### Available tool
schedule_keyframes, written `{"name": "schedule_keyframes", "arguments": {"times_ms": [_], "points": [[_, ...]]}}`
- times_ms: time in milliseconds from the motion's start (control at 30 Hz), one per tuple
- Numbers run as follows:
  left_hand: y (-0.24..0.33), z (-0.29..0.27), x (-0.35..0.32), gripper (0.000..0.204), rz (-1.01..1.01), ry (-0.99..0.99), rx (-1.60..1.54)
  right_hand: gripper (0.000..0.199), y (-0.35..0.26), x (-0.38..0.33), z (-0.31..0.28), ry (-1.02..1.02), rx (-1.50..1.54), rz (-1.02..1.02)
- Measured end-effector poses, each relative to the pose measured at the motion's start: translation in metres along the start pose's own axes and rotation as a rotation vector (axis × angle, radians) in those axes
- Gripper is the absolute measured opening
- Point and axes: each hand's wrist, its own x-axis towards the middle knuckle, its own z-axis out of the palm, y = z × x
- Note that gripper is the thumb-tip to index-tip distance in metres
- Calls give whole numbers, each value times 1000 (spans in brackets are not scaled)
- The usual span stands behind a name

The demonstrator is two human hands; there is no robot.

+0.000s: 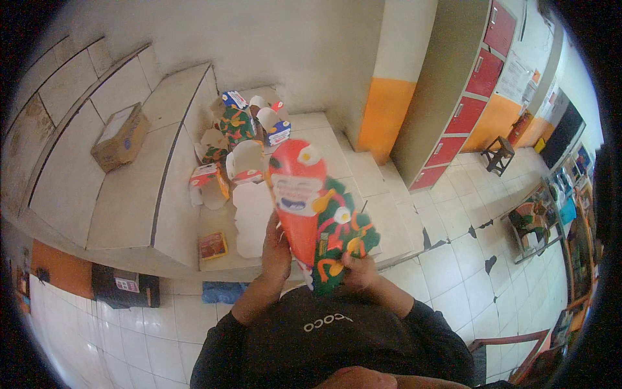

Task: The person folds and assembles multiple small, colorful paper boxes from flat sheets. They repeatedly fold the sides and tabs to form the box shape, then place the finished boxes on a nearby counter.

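In front of my chest I hold a printed food carton (pixel 299 223), flat or partly folded. One panel is red with a cartoon smile and a fried egg; the other is dark green with yellow, orange and pink shapes. My left hand (pixel 276 254) grips the red panel's left edge, its fingers partly hidden behind the card. My right hand (pixel 361 271) pinches the green panel's lower right edge, thumb on the front. Beyond my left hand, a white carton blank (pixel 251 223) lies on the tiled ledge (pixel 334 146).
Several folded cartons (pixel 238 126) are heaped at the back of the ledge. A small red-and-yellow packet (pixel 213 246) lies near its front. A brown cardboard box (pixel 120 137) sits on the tiled steps at left. Red-doored lockers (pixel 466 115) and a stool (pixel 499 155) stand to the right.
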Motion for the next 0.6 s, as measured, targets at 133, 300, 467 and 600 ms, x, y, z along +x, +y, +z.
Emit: {"name": "schedule_keyframes", "arguments": {"times_ms": [133, 300, 467, 600], "points": [[37, 7, -6, 104, -17, -189, -116, 40, -48, 1, 9, -21, -164, -197], [35, 26, -3, 132, 584, 4, 432, 50, -42, 12, -1, -140, -243, -259], [60, 42, -9, 121, 312, -301, -24, 43, -44, 13, 11, -351, 196, -153], [48, 33, -9, 86, 199, -226, 78, 45, -33, 21, 12, -315, 54, -137]]}}
